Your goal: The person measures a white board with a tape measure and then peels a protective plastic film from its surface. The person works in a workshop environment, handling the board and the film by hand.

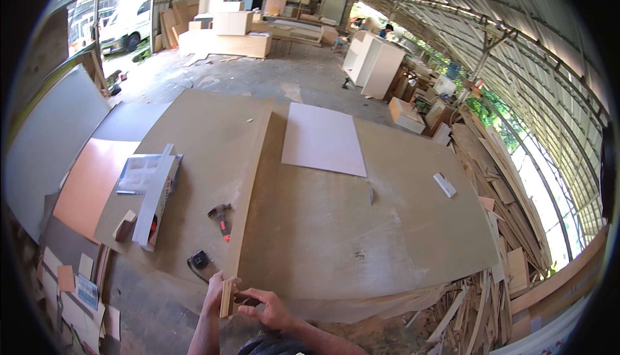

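Note:
A long, narrow wooden board (pixel 253 174) runs across the worktable from the far side toward me, standing on its edge. Its near end (pixel 227 298) looks layered and juts past the table's front edge. My left hand (pixel 214 294) is closed around the left side of this end. On the other side, my right hand (pixel 270 311) is closed at the same end, with its fingertips against the board. Left of the board lie a claw hammer (pixel 221 221) with a red and black grip and a black tape measure (pixel 199 260).
The brown worktable (pixel 310 239) also bears a white panel (pixel 325 139), a small white block (pixel 444 185), and pale strips (pixel 155 193) over a bluish printed sheet (pixel 129 175). Scrap wood (pixel 478 310) piles up at the right. Cabinets (pixel 374 63) stand farther back.

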### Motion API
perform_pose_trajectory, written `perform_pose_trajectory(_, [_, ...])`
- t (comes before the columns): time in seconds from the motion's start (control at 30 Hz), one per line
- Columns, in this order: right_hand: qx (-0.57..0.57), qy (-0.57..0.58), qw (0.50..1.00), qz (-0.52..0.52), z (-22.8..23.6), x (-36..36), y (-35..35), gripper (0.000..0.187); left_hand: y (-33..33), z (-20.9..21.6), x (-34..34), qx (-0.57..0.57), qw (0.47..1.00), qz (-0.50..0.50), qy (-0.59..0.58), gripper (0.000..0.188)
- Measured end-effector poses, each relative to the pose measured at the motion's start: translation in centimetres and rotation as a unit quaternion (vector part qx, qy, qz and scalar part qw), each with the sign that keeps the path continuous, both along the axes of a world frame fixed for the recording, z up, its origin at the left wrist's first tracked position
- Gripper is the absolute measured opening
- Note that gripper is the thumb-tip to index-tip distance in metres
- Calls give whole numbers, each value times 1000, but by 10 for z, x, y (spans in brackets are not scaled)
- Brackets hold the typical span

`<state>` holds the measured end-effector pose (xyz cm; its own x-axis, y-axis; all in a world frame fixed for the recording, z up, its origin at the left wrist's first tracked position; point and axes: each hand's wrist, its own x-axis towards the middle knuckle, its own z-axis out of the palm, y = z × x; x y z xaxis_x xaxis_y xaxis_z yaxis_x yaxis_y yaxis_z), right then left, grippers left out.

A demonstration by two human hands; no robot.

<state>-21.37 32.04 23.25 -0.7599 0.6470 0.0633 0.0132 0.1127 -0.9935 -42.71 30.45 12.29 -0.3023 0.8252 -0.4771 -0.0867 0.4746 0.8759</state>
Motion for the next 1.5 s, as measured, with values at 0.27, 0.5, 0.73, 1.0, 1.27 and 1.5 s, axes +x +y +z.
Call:
perform_pose_trajectory(0.27, [216, -93, 968, -92, -16, -99, 112, 22, 0, -4, -11, -22, 958, -110, 263, 44])
perform_pose_trajectory(0.5, [334, -542, 758, 144, -122, -233, 226, 51, 7, -6, -10, -61, 975, -89, 193, 51])
perform_pose_trajectory(0.73, [331, -554, 758, 93, -153, -257, 242, 69, 4, 3, -9, -30, 973, -73, 219, 55])
perform_pose_trajectory(1.0, [257, -180, 924, -218, -107, -213, 245, 38, 6, 1, -6, 26, 994, -33, 100, 53])
perform_pose_trajectory(1.27, [-221, 136, 892, -370, -40, -55, 111, 31, 10, -21, -13, 31, 998, -51, 35, 63])
perform_pose_trajectory(1.5, [-397, 48, 802, -443, -138, -25, 87, 36, 4, -16, -20, 61, 992, -59, -90, 65])
